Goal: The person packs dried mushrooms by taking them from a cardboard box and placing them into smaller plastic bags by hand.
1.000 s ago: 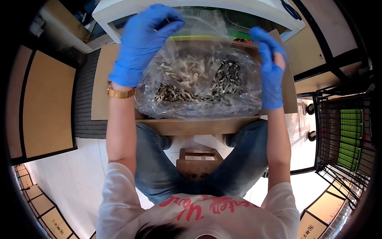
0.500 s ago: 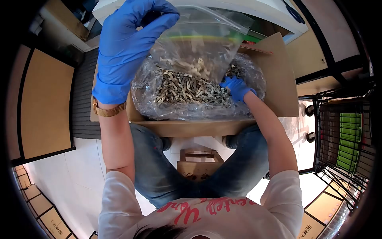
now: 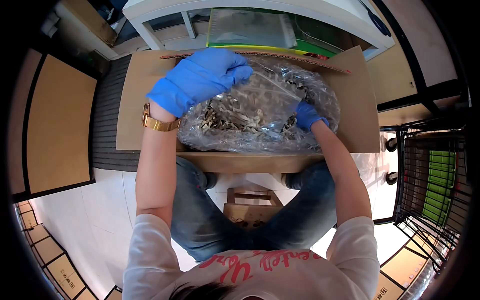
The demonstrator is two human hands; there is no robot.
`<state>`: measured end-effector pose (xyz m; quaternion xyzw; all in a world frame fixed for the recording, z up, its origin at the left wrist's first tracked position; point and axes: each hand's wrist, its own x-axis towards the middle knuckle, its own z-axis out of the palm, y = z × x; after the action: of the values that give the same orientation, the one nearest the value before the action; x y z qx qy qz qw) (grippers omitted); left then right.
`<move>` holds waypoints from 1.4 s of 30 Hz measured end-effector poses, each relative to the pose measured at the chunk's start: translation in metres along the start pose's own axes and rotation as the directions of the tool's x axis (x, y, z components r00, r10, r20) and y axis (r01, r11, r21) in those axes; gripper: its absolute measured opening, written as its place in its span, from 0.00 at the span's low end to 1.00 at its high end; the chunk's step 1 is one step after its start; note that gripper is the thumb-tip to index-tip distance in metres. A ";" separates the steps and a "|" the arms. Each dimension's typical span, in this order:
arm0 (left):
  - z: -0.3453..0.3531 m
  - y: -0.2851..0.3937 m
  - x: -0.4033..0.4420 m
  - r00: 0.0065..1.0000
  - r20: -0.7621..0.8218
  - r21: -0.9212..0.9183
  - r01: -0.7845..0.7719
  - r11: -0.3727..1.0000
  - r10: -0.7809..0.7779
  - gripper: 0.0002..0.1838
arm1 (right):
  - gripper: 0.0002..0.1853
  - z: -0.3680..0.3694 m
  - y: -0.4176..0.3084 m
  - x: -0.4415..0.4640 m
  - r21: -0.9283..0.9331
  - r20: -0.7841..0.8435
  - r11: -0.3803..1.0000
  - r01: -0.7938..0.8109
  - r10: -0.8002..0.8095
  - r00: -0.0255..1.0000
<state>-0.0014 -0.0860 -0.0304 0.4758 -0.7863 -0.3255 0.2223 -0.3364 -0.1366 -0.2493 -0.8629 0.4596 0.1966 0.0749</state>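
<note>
Closed in a pinch at the near-left end of a clear bag's (image 3: 272, 97) upper edge: fingers (image 3: 242, 74) of the left hand (image 3: 206, 76), in a blue glove. At the opposite end of that edge: right hand (image 3: 310, 116), gloved alike, with fingers bent and partly hidden; impossible to tell whether gripping the bag or only touching. Between the two hands: the bag, lying low within a cardboard box (image 3: 240, 161), with its edge sloping down toward the right. Below and around the bag: dried strips (image 3: 222, 120), dark and pale, seen partly through plastic; not possible to tell in every place which lie inside the bag and which beneath. Surrounding the strips: a crumpled plastic liner (image 3: 240, 145). To left and right of the liner: box flaps, folded outward. On the left wrist: a gold watch (image 3: 161, 124). Below the near wall of the box: knees in blue jeans (image 3: 200, 215), with a wooden stool (image 3: 245, 212) between. Beyond the far wall: a white table (image 3: 172, 11), with a green board (image 3: 316, 36) under it. Farther out, at left: a grey ribbed mat (image 3: 115, 130); at right: a black wire cart (image 3: 410, 165) near a green crate (image 3: 439, 182).
</note>
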 end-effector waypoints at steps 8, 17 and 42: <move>-0.011 0.019 -0.008 0.949 0.005 0.171 0.309 0.936 -0.314 0.16 | 0.14 0.036 0.020 0.020 0.120 0.029 0.990 -0.078 0.075 0.997; 0.000 -0.016 0.006 0.860 -0.392 0.567 -0.055 0.822 0.328 0.14 | 0.13 -0.005 0.015 -0.005 0.094 -0.005 0.994 -0.060 0.061 0.998; 0.014 -0.003 0.009 0.987 0.153 0.270 0.008 0.963 -0.051 0.27 | 0.28 -0.169 -0.005 -0.081 0.954 -0.287 0.205 0.220 0.407 0.867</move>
<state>-0.0122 -0.0910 -0.0418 0.4857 -0.8312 -0.2559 0.0879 -0.3275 -0.1243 -0.0620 -0.6069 0.5348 -0.3547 0.4689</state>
